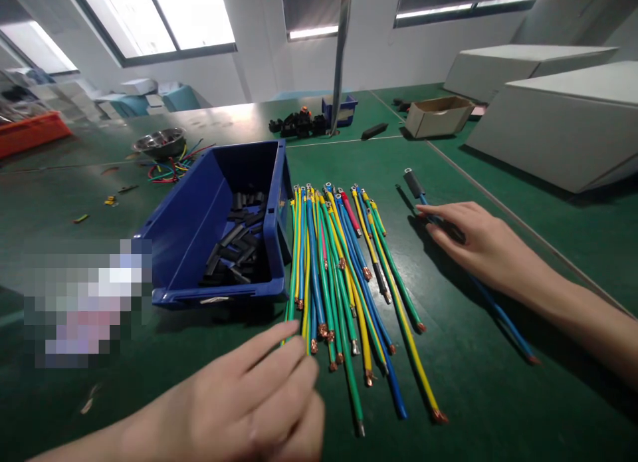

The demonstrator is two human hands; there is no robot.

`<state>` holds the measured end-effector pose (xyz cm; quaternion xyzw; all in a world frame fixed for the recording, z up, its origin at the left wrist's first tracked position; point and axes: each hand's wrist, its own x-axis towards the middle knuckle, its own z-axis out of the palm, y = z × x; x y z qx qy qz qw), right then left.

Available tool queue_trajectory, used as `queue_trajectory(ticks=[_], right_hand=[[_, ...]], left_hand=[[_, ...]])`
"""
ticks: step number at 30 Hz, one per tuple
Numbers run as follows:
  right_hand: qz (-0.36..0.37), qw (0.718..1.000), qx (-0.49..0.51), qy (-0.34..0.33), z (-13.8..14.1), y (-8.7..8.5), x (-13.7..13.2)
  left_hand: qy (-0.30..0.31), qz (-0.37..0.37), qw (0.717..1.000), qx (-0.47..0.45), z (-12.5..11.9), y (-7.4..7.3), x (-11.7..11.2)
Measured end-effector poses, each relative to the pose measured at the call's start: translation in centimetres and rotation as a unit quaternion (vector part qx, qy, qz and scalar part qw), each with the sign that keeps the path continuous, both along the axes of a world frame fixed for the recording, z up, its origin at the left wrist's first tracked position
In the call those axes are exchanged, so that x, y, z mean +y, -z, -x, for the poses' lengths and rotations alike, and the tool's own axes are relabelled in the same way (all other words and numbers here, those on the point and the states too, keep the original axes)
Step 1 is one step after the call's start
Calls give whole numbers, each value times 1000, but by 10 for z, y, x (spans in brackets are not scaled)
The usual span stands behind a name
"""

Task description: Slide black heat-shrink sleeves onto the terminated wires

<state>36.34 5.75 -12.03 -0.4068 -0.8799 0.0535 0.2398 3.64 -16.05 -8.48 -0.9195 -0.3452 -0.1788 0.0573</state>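
A bundle of short wires [343, 282] in blue, green, yellow and red lies on the green table, with ring terminals at the far ends and bare copper at the near ends. My left hand [264, 402] reaches to the bundle's near left edge, fingers together and touching a yellow-green wire. My right hand [473, 246] rests on a separate blue wire [498, 316] that lies to the right of the bundle, its fingers stretched flat over it. That wire has a black sleeve [413, 183] at its far end.
A blue plastic bin [199, 223] holding black sleeve pieces stands left of the bundle. Farther back are a metal bowl [159, 141] with loose wires, black parts, a small blue tray [343, 110], a cardboard box [438, 115] and a metal pole. Grey cases stand at the right.
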Motion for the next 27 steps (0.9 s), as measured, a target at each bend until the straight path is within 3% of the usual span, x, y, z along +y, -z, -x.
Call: queue_trajectory(ticks=[1, 2, 5, 7, 11, 17, 21, 27], right_hand=[[-10, 1000, -10, -8, -2, 3, 3], [-19, 1000, -21, -13, -4, 7, 6], [-34, 998, -48, -11, -11, 17, 18], [-33, 998, -51, -9, -15, 21, 24], [-24, 999, -39, -14, -20, 24, 33], [-61, 997, -46, -7, -24, 25, 42], [-71, 997, -30, -11, -16, 13, 30], [-38, 985, -78, -151, 13, -6, -9]], left_hand=[[50, -45, 998, 17, -19, -3, 15], [35, -76, 996, -18, -35, -6, 30], [55, 16, 998, -39, -64, -7, 58], [33, 96, 994, -29, -72, -3, 65], [-6, 203, 979, 12, -77, 9, 62], [19, 221, 975, 25, -79, 15, 66], [38, 236, 971, 7, -77, 14, 72], [31, 227, 973, -11, -78, 17, 71]])
